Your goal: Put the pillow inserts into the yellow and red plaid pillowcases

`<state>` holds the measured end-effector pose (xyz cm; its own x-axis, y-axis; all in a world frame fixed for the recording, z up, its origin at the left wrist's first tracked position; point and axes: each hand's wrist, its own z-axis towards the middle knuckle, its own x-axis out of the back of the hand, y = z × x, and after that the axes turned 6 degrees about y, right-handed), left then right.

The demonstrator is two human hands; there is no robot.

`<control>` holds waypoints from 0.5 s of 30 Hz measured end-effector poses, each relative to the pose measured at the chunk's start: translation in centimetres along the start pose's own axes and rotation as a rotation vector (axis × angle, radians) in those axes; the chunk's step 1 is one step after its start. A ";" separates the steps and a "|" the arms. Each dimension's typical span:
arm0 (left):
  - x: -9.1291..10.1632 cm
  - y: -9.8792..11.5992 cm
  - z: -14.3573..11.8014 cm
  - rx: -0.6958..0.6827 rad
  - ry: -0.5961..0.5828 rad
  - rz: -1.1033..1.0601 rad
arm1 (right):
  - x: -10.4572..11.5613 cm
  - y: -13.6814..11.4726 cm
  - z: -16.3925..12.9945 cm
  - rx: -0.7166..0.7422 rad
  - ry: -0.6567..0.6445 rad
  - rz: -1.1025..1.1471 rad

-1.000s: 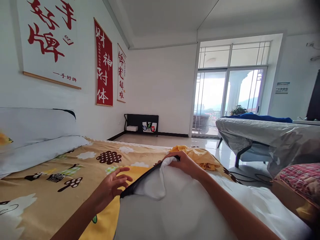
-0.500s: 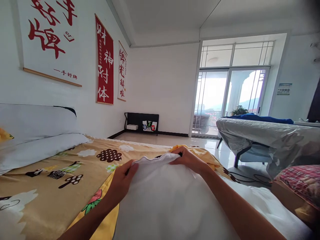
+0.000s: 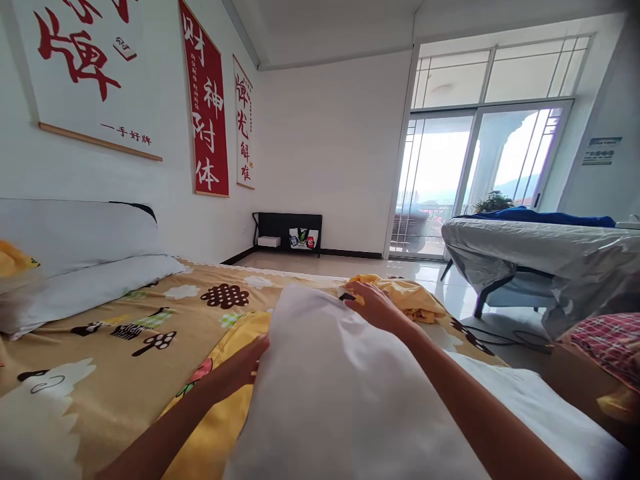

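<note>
A white pillow (image 3: 330, 387) in a white case lies lengthwise in front of me on the bed's patterned tan sheet (image 3: 125, 347). My right hand (image 3: 373, 307) rests on the pillow's far end, fingers pinching the case by a small dark piece at the edge. My left hand (image 3: 245, 363) presses against the pillow's left side, its fingers partly hidden behind the cloth. A yellow printed cloth (image 3: 220, 407) lies under the pillow's left edge. A crumpled yellow cloth (image 3: 410, 300) sits just beyond my right hand.
White pillows (image 3: 85, 267) are stacked at the left against the wall with red-lettered banners (image 3: 205, 107). A covered table (image 3: 540, 257) stands on the right before glass doors (image 3: 475, 180). A red plaid item (image 3: 610, 347) lies at the right edge. A low black shelf (image 3: 287, 233) stands by the far wall.
The dark opening of the case, seen one second ago, has closed over the pillow. My left hand moved from the far edge to the pillow's left side. The view shifted slightly downward.
</note>
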<state>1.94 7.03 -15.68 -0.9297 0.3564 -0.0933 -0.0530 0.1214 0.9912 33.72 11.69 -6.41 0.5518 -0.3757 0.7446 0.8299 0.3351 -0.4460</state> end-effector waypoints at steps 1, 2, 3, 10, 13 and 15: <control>0.7 -1.9 -0.2 0.066 0.006 0.057 | -0.3 0.8 -0.9 0.000 -0.061 -0.037; 1.4 -3.5 -0.5 0.122 0.035 0.096 | -0.7 1.4 -2.0 0.011 -0.152 -0.079; 1.9 -4.9 -0.7 0.164 0.075 0.106 | -1.0 1.7 -3.0 0.036 -0.268 -0.124; 0.1 -7.1 -0.4 0.340 -0.040 -0.249 | -5.1 -0.8 -2.8 0.205 -0.627 -0.167; -1.9 -6.8 0.0 0.269 0.038 -0.165 | -7.2 -0.6 1.2 0.166 -0.608 -0.111; -2.6 -6.6 -0.2 0.125 0.083 -0.093 | -8.5 0.5 3.1 0.126 -0.576 -0.099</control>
<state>4.68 5.11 -21.95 -0.9499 0.2616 -0.1712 -0.0994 0.2667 0.9586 29.18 17.72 -11.36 0.3101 0.1074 0.9446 0.8395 0.4353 -0.3251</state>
